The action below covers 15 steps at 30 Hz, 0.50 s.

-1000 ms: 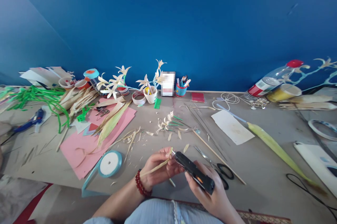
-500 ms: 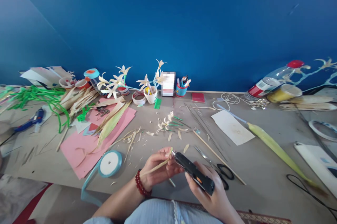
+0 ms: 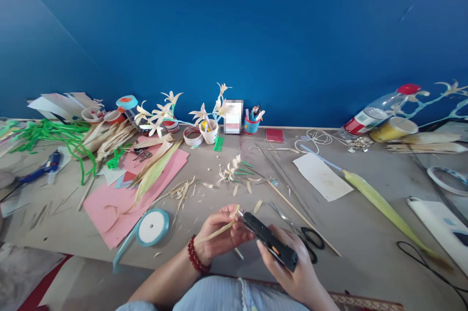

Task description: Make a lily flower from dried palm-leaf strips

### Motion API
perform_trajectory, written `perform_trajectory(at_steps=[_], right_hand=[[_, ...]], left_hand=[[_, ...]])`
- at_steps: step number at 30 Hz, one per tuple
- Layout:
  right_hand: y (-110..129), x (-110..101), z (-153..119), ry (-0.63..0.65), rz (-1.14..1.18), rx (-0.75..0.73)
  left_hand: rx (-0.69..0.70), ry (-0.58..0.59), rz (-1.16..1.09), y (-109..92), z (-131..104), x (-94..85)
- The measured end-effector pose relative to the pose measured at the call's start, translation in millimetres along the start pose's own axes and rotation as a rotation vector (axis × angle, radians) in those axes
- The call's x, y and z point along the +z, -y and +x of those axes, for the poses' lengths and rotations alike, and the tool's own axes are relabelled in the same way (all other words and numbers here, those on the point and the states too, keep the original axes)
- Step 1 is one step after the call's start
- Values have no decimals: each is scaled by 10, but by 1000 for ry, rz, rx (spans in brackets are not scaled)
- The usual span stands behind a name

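Fingers [image 3: 234, 240] of the left hand [image 3: 219, 238] pinch a thin pale leaf strip [image 3: 217, 232] at the near edge of the worktable [image 3: 365, 233], a red bead bracelet [image 3: 195, 256] on the wrist. Closed around a black glue gun [image 3: 268, 241], the right hand [image 3: 292, 267] aims its nozzle at the strip's upper end, right at the left fingertips.

Just beyond the right hand lie black-handled scissors [image 3: 305, 235] and a long wooden stick [image 3: 303, 218], the two crossing. To the left, a roll of light blue ribbon [image 3: 152, 226] rests against a sheet of pink paper [image 3: 120, 199] that carries a long green-yellow leaf [image 3: 155, 172].

Farther in, at mid-table, small cream petals on green stems [image 3: 234, 170] are scattered among leaf trimmings, with a white paper sheet [image 3: 322, 176] and another long leaf [image 3: 383, 206] off to the right. A blue glue gun [image 3: 42, 169] lies at far left beside tangled green strips [image 3: 54, 135].

Along the blue wall [image 3: 256, 33] stand finished cream flowers [image 3: 161, 113], a white cup [image 3: 209, 131], a blue pen cup [image 3: 251, 125] and, to the right, a tipped clear bottle with a red cap [image 3: 380, 108].
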State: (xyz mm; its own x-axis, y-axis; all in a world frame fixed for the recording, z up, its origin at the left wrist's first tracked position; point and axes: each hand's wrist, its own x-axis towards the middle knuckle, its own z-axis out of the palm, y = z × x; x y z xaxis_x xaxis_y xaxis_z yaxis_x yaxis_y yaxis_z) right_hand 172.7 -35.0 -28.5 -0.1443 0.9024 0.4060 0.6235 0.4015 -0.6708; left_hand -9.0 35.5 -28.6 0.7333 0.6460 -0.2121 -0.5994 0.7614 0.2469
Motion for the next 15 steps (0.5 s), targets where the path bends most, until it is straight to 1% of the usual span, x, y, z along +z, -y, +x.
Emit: perform_trajectory(at_steps=[6,10,13,15], right_hand=[[16,-9,30,15,13,3],[64,-18,34,11,68,41],[84,-29,20,18,149,103],[40,-59,20,1,193,178]], left_hand=[[9,-11,-6,9,5,-26],[32,-10,13,29,20,-52],[47,-14,47,20,20,-41],[66,-21,47,-5,11,-24]])
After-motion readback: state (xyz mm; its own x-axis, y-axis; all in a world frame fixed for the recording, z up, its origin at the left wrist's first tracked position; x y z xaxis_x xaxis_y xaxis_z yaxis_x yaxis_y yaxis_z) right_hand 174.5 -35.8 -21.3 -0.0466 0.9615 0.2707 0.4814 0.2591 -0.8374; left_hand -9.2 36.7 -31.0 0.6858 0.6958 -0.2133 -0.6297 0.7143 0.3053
